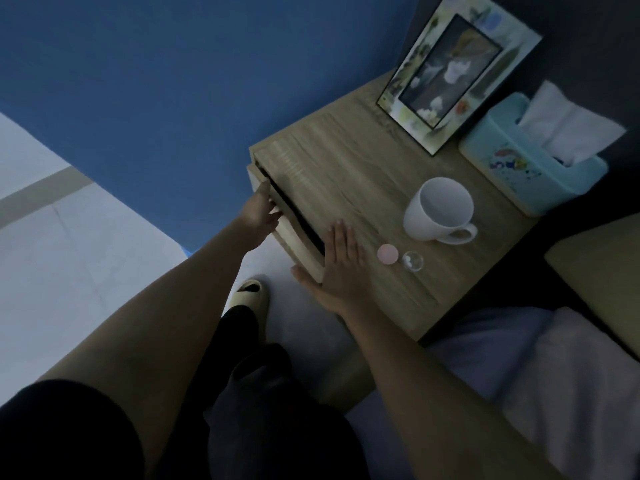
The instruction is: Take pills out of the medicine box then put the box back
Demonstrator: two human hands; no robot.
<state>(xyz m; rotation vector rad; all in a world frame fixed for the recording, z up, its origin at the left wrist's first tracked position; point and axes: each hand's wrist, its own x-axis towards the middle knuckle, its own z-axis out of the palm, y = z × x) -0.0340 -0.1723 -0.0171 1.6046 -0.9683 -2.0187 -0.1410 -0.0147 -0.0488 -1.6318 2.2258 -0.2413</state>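
Observation:
My left hand (260, 212) grips the top edge of the drawer front (294, 237) of a wooden bedside table (346, 174); the drawer stands slightly open, showing a dark gap. My right hand (341, 263) lies flat, fingers spread, on the tabletop at its front edge, thumb over the corner. Just right of that hand sit a small round pink lid (388, 253) and a small clear round container (412, 260) with white pills inside. No medicine box is visible; the drawer's inside is hidden.
A white mug (438, 209) stands behind the pills. A framed picture (457, 71) leans at the back, beside a light blue tissue box (530, 164). A bed with pillows lies at the right. My foot in a slipper (251, 294) is on the pale floor.

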